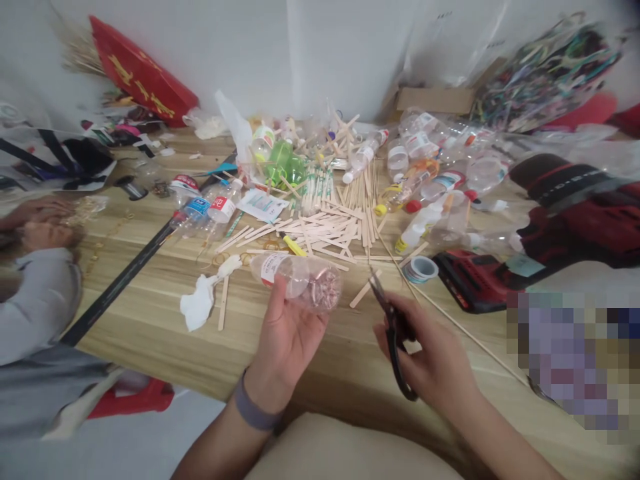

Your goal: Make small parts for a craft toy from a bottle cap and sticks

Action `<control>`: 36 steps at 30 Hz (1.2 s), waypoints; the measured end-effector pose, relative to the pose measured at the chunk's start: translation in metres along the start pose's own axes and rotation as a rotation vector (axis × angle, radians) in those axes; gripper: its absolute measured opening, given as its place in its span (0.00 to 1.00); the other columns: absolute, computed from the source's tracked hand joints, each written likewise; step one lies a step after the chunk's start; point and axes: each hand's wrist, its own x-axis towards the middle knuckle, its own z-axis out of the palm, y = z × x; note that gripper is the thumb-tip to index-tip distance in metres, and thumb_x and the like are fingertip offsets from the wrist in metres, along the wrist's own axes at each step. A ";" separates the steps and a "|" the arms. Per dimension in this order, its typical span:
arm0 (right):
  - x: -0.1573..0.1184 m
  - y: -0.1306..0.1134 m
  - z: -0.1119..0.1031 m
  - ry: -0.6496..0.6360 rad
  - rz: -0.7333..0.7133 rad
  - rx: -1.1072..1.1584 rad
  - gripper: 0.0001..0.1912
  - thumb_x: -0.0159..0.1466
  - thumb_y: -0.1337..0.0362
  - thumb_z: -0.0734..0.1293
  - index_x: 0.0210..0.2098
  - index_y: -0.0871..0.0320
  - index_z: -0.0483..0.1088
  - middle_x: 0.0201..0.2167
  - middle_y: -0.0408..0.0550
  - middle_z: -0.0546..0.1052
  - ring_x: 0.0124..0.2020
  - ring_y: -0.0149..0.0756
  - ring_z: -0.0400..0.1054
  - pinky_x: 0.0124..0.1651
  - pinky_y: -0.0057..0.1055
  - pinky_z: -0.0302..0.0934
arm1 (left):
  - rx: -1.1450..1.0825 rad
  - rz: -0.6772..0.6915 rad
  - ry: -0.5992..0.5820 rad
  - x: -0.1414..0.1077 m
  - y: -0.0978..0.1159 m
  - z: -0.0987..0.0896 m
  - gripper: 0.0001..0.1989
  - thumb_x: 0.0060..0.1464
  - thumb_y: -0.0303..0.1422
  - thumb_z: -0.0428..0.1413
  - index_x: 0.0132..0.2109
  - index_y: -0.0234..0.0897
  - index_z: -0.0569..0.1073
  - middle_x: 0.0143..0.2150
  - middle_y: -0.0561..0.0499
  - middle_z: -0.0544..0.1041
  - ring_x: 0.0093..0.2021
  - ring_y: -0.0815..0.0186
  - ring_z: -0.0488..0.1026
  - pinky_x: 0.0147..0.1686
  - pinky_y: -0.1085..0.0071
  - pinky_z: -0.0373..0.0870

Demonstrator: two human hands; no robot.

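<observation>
Well, our left hand (293, 337) cups the bottle (323, 288) and our right hand (440, 357) grips the scissors (393, 339) — best aimed clear of skin.

Your bench (330, 337) is wood-grained. On it you have a heap of flat wooden sticks (330, 233), plastic bottles (425, 143), a roll of tape (421, 269), crumpled white tissue (197, 307), a long dark strip (123, 277), and a red-and-black power tool (475, 280). Toward the back, blurred, sits what looks like an open cardboard box (435, 99).
</observation>
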 end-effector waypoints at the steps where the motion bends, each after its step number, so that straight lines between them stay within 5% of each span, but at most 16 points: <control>1: -0.005 -0.002 0.000 -0.002 -0.051 -0.079 0.16 0.64 0.65 0.63 0.52 0.53 0.65 0.23 0.37 0.70 0.20 0.28 0.64 0.23 0.24 0.59 | 0.005 -0.001 -0.007 0.000 0.000 0.001 0.19 0.69 0.39 0.42 0.44 0.34 0.75 0.40 0.46 0.80 0.41 0.63 0.78 0.41 0.68 0.75; 10: -0.009 -0.001 0.005 0.035 -0.225 -0.474 0.15 0.68 0.62 0.57 0.52 0.58 0.66 0.23 0.41 0.73 0.18 0.31 0.69 0.19 0.25 0.54 | 0.016 -0.023 -0.092 -0.005 -0.009 -0.002 0.16 0.68 0.38 0.47 0.49 0.35 0.75 0.43 0.46 0.81 0.44 0.64 0.78 0.45 0.70 0.76; 18: -0.011 -0.006 0.008 0.046 -0.185 -0.413 0.14 0.68 0.62 0.57 0.48 0.58 0.69 0.18 0.38 0.72 0.15 0.29 0.68 0.18 0.24 0.56 | 0.037 -0.017 -0.011 -0.005 -0.014 0.000 0.17 0.69 0.34 0.43 0.44 0.33 0.76 0.41 0.46 0.81 0.43 0.65 0.79 0.43 0.72 0.76; 28: -0.016 -0.011 0.013 0.023 0.035 -0.172 0.12 0.64 0.62 0.62 0.46 0.52 0.72 0.18 0.36 0.73 0.14 0.29 0.67 0.19 0.22 0.59 | 0.051 -0.014 -0.021 -0.005 -0.019 -0.001 0.13 0.67 0.29 0.47 0.45 0.33 0.76 0.42 0.46 0.82 0.43 0.66 0.79 0.46 0.73 0.76; 36: -0.016 -0.013 0.013 0.052 0.033 -0.153 0.11 0.64 0.63 0.63 0.45 0.53 0.72 0.17 0.34 0.71 0.13 0.27 0.65 0.18 0.19 0.58 | 0.047 0.002 -0.024 -0.003 -0.021 -0.005 0.13 0.66 0.27 0.46 0.47 0.32 0.76 0.44 0.46 0.81 0.45 0.65 0.79 0.50 0.70 0.75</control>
